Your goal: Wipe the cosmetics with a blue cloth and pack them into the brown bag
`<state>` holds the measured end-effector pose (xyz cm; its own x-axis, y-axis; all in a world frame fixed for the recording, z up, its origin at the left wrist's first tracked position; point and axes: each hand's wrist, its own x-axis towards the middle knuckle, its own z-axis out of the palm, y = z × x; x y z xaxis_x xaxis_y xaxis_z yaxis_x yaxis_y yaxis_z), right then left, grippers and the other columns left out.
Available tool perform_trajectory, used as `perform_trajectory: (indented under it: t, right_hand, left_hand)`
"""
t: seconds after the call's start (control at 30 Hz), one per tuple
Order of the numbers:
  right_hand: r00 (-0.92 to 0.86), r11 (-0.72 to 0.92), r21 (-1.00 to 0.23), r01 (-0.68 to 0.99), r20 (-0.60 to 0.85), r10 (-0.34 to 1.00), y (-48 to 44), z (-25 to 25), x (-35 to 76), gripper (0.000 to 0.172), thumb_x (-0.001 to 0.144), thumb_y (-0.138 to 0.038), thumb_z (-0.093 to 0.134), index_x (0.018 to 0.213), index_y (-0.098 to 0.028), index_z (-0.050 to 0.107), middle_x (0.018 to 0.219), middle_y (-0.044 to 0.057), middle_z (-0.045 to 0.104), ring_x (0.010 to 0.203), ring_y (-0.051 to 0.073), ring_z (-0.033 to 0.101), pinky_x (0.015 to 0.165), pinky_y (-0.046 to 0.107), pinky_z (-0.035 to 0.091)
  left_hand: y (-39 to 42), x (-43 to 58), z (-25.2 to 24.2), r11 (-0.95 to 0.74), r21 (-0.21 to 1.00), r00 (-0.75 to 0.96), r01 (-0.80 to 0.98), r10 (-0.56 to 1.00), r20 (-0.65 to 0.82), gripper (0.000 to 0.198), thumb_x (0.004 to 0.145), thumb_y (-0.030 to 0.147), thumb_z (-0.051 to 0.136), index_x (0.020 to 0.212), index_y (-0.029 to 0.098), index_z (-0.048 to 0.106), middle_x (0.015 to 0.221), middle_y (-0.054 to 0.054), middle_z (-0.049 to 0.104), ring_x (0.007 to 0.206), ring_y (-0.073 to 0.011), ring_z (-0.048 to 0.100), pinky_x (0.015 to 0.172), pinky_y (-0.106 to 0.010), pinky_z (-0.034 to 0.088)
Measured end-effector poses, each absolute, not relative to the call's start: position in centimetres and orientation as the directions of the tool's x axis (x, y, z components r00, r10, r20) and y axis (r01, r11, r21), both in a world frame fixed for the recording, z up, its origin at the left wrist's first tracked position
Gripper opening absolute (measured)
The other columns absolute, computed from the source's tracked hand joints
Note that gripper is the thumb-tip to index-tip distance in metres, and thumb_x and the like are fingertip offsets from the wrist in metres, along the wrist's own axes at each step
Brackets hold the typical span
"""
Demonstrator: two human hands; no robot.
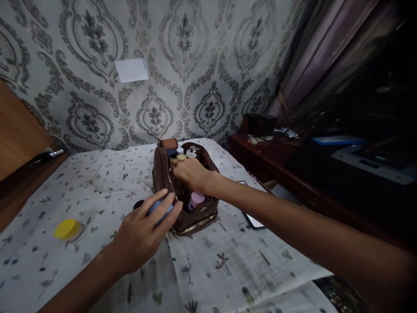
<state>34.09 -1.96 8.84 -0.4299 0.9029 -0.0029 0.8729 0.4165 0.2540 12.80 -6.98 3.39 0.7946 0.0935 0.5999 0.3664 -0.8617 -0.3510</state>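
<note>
A brown toiletry bag (159, 169) stands unzipped on the bed, its gold zip edges spread apart. My right hand (190, 173) reaches into it with bent fingers; the fingertips and anything between them are hidden. Beside that hand are a yellowish round cap (181, 157), a white cap (180, 150) and a clear-topped bottle (190, 154). A pink-capped container (196, 200) sits in the near part of the bag. My left hand (143, 224) is stretched out, fingers apart, over a blue object (159, 211) with a dark end beside the bag's left side.
A yellow-lidded jar (68, 229) stands on the printed bedsheet (97, 191) at left. A phone (256, 221) lies right of the bag, under my right forearm. At right is a dark red table (260, 158) with cables. A wooden panel (22, 130) rises at left.
</note>
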Motion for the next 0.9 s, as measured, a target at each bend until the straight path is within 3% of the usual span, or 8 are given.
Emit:
perform_trajectory:
  t: [0.17,0.37,0.5,0.63,0.73,0.8,0.9]
  right_hand:
    - [-0.485,0.48,0.147,0.865,-0.002,0.874,-2.5,10.2,35.4,0.022,0.093,-0.015,0.054,0.108,-0.011,0.07,0.108,0.016,0.073,0.099,0.026,0.068,0.072,0.031,0.045]
    - [-0.381,0.407,-0.119,0.906,0.193,0.904,-5.8,11.6,37.8,0.015,0.097,-0.019,0.057,0.102,-0.015,0.07,0.096,0.007,0.072,0.089,0.017,0.064,0.075,0.026,0.038]
    - [-0.453,0.487,-0.182,0.854,0.198,0.869,-8.6,10.1,38.5,0.023,0.101,-0.028,0.053,0.098,-0.016,0.072,0.095,0.007,0.069,0.083,0.016,0.063,0.071,0.025,0.039]
    - [-0.453,0.5,-0.202,0.842,0.236,0.86,-10.7,8.2,39.0,0.03,0.103,-0.034,0.048,0.108,-0.019,0.073,0.097,0.007,0.069,0.082,0.016,0.066,0.069,0.025,0.043]
    - [-0.416,0.491,-0.219,0.843,0.312,0.854,-11.4,7.1,39.5,0.03,0.104,-0.033,0.046,0.109,-0.02,0.073,0.101,0.008,0.071,0.087,0.017,0.069,0.075,0.026,0.05]
    - [-0.392,0.485,-0.223,0.846,0.359,0.847,-11.5,6.5,39.7,0.03,0.103,-0.033,0.046,0.107,-0.02,0.074,0.104,0.009,0.071,0.089,0.018,0.07,0.078,0.028,0.054]
    - [-0.348,0.472,-0.224,0.853,0.432,0.832,-11.8,6.2,39.6,0.029,0.102,-0.032,0.048,0.108,-0.02,0.073,0.108,0.01,0.071,0.09,0.019,0.071,0.078,0.03,0.057]
  left_hand:
    - [-7.0,12.8,3.4,-0.849,-0.373,0.795,0.375,0.087,0.601,0.046,0.091,0.001,0.049,0.135,0.011,0.06,0.131,-0.014,0.067,0.13,-0.0332,0.055,0.093,-0.04,0.058]
    - [-7.1,12.8,3.6,-0.833,-0.39,0.797,0.392,0.096,0.596,0.046,0.094,0.004,0.046,0.137,0.015,0.058,0.132,-0.015,0.067,0.131,-0.0302,0.057,0.086,-0.033,0.06]
    - [-7.0,13.0,3.8,-0.831,-0.396,0.793,0.392,0.087,0.602,0.043,0.093,0.005,0.047,0.133,0.014,0.061,0.128,-0.015,0.069,0.125,-0.0299,0.061,0.078,-0.031,0.061]
    - [-7.3,13.1,3.8,-0.844,-0.373,0.795,0.387,0.1,0.598,0.042,0.095,0.007,0.048,0.135,0.014,0.059,0.13,-0.015,0.068,0.13,-0.0304,0.058,0.082,-0.031,0.06]
    - [-7.2,12.6,3.8,-0.865,-0.339,0.781,0.37,0.092,0.618,0.038,0.096,0.008,0.047,0.132,0.012,0.059,0.129,-0.016,0.066,0.134,-0.0279,0.055,0.088,-0.03,0.058]
    - [-6.8,11.6,4.0,-0.872,-0.283,0.741,0.399,0.125,0.66,0.036,0.096,0.008,0.047,0.131,0.012,0.059,0.126,-0.016,0.066,0.126,-0.0249,0.06,0.089,-0.03,0.058]
    - [-5.6,9.1,4.7,-0.834,-0.083,0.628,0.546,0.341,0.7,0.033,0.1,0.014,0.044,0.13,0.016,0.057,0.124,-0.014,0.065,0.111,-0.0203,0.066,0.084,-0.028,0.058]
